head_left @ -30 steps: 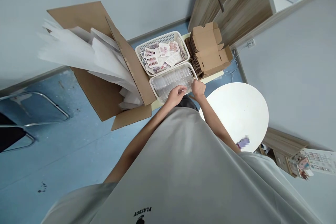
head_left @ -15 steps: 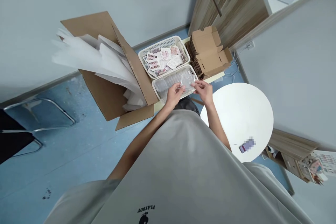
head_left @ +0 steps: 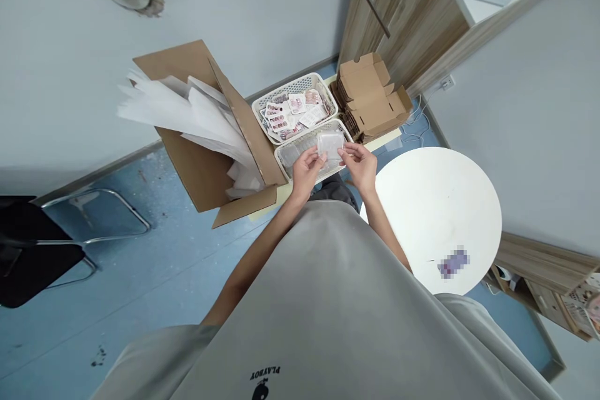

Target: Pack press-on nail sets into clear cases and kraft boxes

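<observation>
On my feed the big open cardboard box (head_left: 206,169), stuffed with white sheets (head_left: 187,115), fills the left, and the round white table (head_left: 440,200) sits to the right. Ahead, folded cartons (head_left: 370,94) stand beside two white baskets: the far basket (head_left: 293,85) holds printed cards, the near basket (head_left: 282,162) clear cases. The left hand (head_left: 305,172) and right hand (head_left: 363,165) both pinch one clear plastic case (head_left: 330,144) by its edges, just above the near basket.

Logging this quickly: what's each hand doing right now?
Left hand: closed, holding the left edge of the clear plastic case.
Right hand: closed, holding the right edge of the same case.
</observation>
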A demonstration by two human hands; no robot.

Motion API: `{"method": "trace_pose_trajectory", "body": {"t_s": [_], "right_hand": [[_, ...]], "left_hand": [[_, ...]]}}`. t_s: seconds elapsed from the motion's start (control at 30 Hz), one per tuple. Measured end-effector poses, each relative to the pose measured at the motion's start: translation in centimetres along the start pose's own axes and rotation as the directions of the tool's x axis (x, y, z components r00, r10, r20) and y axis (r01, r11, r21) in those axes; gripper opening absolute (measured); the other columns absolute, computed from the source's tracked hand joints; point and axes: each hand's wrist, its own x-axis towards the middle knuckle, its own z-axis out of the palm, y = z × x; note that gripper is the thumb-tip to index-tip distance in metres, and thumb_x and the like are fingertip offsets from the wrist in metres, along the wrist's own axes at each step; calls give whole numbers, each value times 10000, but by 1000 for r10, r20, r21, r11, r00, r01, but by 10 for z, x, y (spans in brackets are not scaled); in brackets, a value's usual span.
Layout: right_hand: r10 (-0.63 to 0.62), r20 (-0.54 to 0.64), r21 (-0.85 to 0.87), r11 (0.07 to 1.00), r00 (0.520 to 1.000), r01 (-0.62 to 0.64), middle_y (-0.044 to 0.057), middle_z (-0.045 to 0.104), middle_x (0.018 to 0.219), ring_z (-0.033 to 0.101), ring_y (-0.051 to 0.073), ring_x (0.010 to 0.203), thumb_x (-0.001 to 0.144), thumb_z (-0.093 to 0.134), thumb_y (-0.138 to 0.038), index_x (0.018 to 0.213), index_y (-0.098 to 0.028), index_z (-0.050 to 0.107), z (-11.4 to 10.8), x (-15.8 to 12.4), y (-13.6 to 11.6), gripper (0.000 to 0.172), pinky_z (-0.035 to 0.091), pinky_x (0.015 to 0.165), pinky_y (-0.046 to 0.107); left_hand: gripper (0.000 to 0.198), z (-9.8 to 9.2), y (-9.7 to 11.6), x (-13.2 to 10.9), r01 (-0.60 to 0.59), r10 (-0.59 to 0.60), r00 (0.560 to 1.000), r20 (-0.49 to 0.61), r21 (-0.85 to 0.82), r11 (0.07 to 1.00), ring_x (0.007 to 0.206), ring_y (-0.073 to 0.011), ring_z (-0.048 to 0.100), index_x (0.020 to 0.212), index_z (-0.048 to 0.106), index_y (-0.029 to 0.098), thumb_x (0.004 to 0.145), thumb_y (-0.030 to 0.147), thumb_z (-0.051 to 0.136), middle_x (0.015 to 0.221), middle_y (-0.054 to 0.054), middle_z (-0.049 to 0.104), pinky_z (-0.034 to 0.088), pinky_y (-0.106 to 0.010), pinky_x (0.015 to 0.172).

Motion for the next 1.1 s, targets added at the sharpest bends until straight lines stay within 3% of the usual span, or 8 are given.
{"method": "trace_pose_trajectory", "body": {"t_s": [0.13, 0.3, 0.43, 0.5, 0.6, 0.73, 1.1], "right_hand": [[-82, 35, -266, 960, 996, 89, 95, 840, 1296, 807, 238, 942, 1041, 664, -627, 1354, -254, 786, 2, -18, -19, 501, 657, 992, 400], [-161, 193, -361, 905, 968, 222, 81, 824, 1311, 795, 246, 1001, 1088, 646, -601, 1282, -283, 852, -4, -37, -35, 425, 642, 996, 362], [-215, 245, -233, 934, 945, 273, 72, 828, 1267, 795, 243, 1041, 1025, 743, -657, 1216, -299, 887, -16, -41, -33, 431, 644, 1028, 383], [-250, 222, -99, 956, 943, 276, 74, 830, 1275, 785, 265, 1170, 951, 809, -709, 1160, -302, 899, -20, -39, -28, 467, 629, 1103, 416], [-199, 223, 93, 979, 954, 182, 89, 795, 1431, 732, 305, 1370, 817, 887, -784, 1213, -292, 885, -22, -36, -17, 632, 590, 1201, 468], [-105, 292, 262, 965, 951, 26, 96, 753, 1529, 725, 329, 1419, 778, 908, -787, 1349, -270, 844, -20, -40, -6, 773, 565, 1253, 501], [-122, 280, 214, 975, 952, 63, 64, 776, 1481, 685, 355, 1479, 836, 833, -829, 1332, -269, 864, -21, -53, -5, 749, 509, 1308, 558]], "left_hand": [[940, 4, 3, -3, -72, 71, 997, -34, -42, 997, 1541, -355, 612, 1519, 624, 257, 754, 671, 979, 1621, -167, 658, 532, -484, 1265], [874, 1, 7, -10, -75, 77, 997, 13, -119, 990, 1439, -350, 691, 1438, 679, 221, 750, 679, 964, 1483, -167, 746, 544, -503, 1252], [766, -3, 10, -20, -45, 58, 994, 88, -142, 989, 1384, -337, 727, 1371, 717, 223, 790, 679, 920, 1489, -160, 743, 610, -471, 1161], [735, -2, 14, -24, -46, 65, 990, 128, -149, 988, 1376, -328, 733, 1345, 732, 235, 804, 705, 895, 1479, -142, 752, 619, -454, 1146], [746, 1, 18, -30, -51, 80, 978, 192, -153, 987, 1372, -325, 737, 1343, 736, 252, 803, 745, 881, 1465, -122, 767, 612, -452, 1158], [789, 4, 19, -34, -46, 83, 970, 229, -163, 986, 1374, -334, 737, 1353, 728, 247, 774, 751, 908, 1480, -135, 757, 610, -460, 1155], [770, 1, 13, -35, -53, 84, 963, 255, -125, 991, 1309, -332, 773, 1298, 771, 221, 762, 759, 899, 1373, -132, 817, 615, -472, 1148]]}}
